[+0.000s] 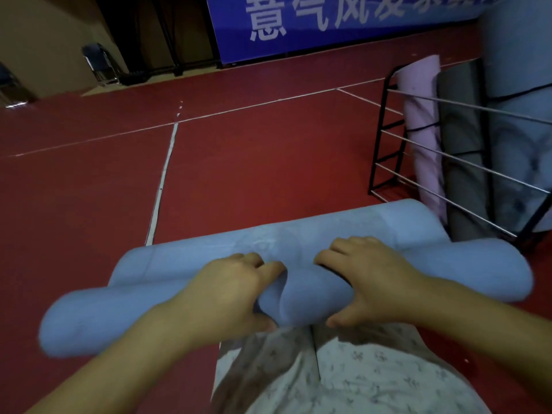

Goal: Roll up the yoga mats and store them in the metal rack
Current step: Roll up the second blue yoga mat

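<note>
Both hands, left and right, grip the blurred blue yoga mat roll, hiding its middle. Beyond the right hand, the metal rack, cut off at the edge, holds three or four rolled mats.

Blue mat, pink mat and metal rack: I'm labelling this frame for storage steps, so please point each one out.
blue mat (185, 264): head view, flat part not yet rolled, left of the hands.
pink mat (421, 121): head view, middle of the upright roll.
metal rack (383, 127): head view, black left upright of the frame.
</note>
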A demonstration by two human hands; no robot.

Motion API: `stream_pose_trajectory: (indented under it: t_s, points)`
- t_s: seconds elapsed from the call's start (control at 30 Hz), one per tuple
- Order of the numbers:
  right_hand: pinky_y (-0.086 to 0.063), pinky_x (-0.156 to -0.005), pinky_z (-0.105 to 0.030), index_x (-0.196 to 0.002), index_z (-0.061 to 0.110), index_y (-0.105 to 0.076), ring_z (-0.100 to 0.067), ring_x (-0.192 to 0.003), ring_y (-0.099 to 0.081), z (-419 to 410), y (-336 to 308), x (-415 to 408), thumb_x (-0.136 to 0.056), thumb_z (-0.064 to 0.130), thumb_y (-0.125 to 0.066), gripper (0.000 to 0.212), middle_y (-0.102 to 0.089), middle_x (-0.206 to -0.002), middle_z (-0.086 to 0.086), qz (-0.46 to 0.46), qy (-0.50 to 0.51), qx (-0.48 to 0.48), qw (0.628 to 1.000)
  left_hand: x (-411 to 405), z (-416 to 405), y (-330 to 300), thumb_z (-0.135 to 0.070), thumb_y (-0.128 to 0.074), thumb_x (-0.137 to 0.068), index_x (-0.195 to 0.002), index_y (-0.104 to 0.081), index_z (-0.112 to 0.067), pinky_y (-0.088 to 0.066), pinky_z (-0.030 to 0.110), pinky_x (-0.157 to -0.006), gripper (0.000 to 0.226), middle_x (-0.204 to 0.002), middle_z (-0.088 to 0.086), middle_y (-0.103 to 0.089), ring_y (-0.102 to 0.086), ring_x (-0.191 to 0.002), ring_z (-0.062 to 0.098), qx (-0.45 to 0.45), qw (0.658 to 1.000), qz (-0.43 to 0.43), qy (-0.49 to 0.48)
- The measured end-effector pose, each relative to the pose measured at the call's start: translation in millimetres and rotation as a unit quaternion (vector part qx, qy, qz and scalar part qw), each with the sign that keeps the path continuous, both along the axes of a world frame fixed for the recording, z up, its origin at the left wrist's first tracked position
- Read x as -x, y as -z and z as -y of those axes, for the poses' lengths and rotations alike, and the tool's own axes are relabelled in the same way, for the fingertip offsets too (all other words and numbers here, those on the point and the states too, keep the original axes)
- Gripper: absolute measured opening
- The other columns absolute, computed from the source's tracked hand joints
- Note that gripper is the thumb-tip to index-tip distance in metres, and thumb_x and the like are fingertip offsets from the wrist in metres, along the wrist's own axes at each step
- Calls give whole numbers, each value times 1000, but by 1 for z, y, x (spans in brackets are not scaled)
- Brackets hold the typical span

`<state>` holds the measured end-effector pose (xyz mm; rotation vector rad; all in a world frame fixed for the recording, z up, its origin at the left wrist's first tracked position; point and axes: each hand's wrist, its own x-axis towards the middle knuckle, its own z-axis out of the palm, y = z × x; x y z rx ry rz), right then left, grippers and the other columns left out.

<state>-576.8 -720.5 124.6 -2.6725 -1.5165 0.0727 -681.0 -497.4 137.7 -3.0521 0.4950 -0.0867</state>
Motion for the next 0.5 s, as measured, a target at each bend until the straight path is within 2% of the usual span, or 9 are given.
stream_pose_trajectory:
  t_s: [0.07, 0.17, 0.3, 0.4, 0.5]
  points:
    - [-38, -78, -29, -117, 36, -49, -13, -91, -50, -4, -2, -8, -57, 72, -67, 73, -50, -101, 10, -16, -6, 6, 1000, -8, -4, 0, -60, -55, -60, -128, -49, -33, -53, 38, -73, 73, -103, -2, -65, -64, -91, 21, 25, 999, -36, -26]
    - [-45, -77, -30, -110, 37, -50, -9, -86, -51, -11, -11, -21, -57, 70, -71, 66, -52, -96, 11, -76, -21, -1, 997, -19, -8, -6, -61, -62, -57, -132, -47, -38, -50, 34, -85, 80, -113, -6, -65, -62, -100, 15, 68, 992, -99, -50]
    - [-49, -80, -31, -107, 40, -52, -4, -87, -56, -22, -17, -42, -57, 67, -76, 61, -58, -96, 15, -159, -20, 30, 987, -47, -11, -30, -48, -82, -64, -126, -54, -35, -48, 28, -87, 70, -113, -15, -64, -60, -99, 7, 102, 966, -225, -75]
    - [-52, -83, -35, -102, 41, -56, -2, -87, -60, -27, -22, -58, -54, 68, -77, 59, -63, -96, 18, -210, -5, 37, 977, -73, -17, -43, -43, -83, -66, -127, -56, -32, -49, 25, -87, 68, -114, -10, -64, -61, -99, 9, 108, 941, -307, -91]
    - [-52, -88, -36, -111, 42, -58, -4, -92, -60, -31, -29, -64, -57, 69, -75, 63, -63, -104, 20, -224, 0, 59, 973, -92, -26, -47, -38, -85, -66, -126, -57, -31, -51, 24, -86, 66, -110, -5, -68, -64, -98, 11, 131, 915, -365, -113]
